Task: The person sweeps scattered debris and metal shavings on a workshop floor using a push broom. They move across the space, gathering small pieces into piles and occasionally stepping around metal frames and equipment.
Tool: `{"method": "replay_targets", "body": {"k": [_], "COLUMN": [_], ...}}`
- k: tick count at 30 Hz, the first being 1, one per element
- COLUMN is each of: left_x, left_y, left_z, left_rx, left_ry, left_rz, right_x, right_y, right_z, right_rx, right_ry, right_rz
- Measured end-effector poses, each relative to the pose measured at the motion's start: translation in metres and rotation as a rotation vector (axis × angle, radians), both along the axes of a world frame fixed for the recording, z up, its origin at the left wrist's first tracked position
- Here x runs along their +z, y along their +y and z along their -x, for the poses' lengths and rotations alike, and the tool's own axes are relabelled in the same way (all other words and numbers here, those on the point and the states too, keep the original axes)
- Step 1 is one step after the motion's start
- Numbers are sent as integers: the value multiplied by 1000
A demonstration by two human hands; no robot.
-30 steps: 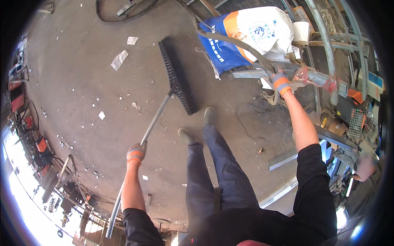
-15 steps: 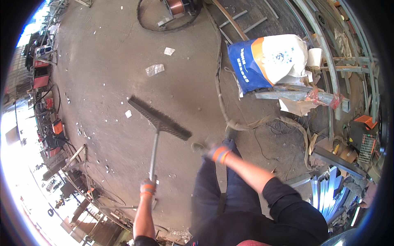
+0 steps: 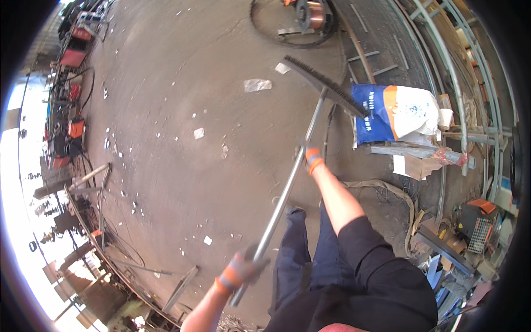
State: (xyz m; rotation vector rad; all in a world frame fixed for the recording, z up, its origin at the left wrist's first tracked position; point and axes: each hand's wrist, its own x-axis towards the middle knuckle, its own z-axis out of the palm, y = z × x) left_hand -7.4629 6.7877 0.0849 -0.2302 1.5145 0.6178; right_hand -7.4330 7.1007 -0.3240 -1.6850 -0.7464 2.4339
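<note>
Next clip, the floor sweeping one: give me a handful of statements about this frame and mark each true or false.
1. Both hands grip the broom handle. True: the left hand holds the lower end and the right hand holds it farther up.
2. The broom head rests on the blue, white and orange sack. False: it lies on the floor, just left of the sack.
3. Both hands are bare. False: each wears a grey glove with an orange cuff.
4. Bits of paper lie scattered on the floor. True.
5. The person wears shorts. False: long dark blue trousers cover the legs.
</note>
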Motion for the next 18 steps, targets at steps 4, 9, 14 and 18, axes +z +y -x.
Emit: {"method": "replay_targets", "body": {"k": [4, 9, 14, 18], "left_x": [-68, -92, -63, -16], "left_y": [50, -1, -133, -224], "left_z": [50, 60, 18, -29], "left_rx": [198, 730, 838, 668], "left_ry": [74, -186, -155, -10], "left_rz": [-250, -281, -293, -202], "right_x": [1, -14, -31, -21], "right_y": [-21, -86, -248, -385], "right_z": [83, 122, 91, 57], "right_rx": [126, 459, 990, 1359], "right_ry": [-214, -298, -390, -263], "right_rz": [-121, -419, -867, -858]}}
